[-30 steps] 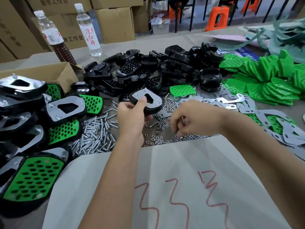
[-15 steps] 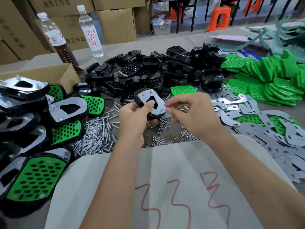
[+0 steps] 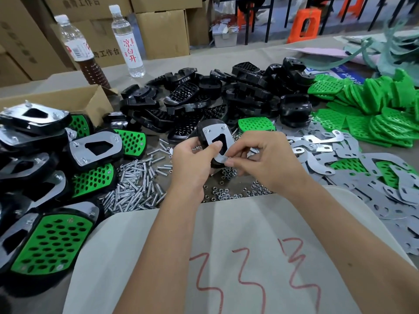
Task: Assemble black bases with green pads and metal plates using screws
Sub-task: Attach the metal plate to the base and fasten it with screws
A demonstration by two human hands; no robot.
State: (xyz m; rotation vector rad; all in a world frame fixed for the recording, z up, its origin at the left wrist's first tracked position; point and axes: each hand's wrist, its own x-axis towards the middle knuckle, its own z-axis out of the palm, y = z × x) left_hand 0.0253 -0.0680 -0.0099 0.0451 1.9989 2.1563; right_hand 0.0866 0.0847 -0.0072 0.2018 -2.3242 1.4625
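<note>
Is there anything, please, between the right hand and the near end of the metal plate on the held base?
Nothing visible. The right hand has its fingers already at the near end of the metal plate, while the left hand grips the black base above the nuts.

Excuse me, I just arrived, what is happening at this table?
A person is assembling small parts by hand. The left hand grips a black base with a metal plate laid on it, thumb pressing the plate. The right hand pinches at the plate's near corner, likely fitting a nut. Screws and nuts lie below, finished pieces at the left, loose bases, green pads and plates behind and right.
</note>
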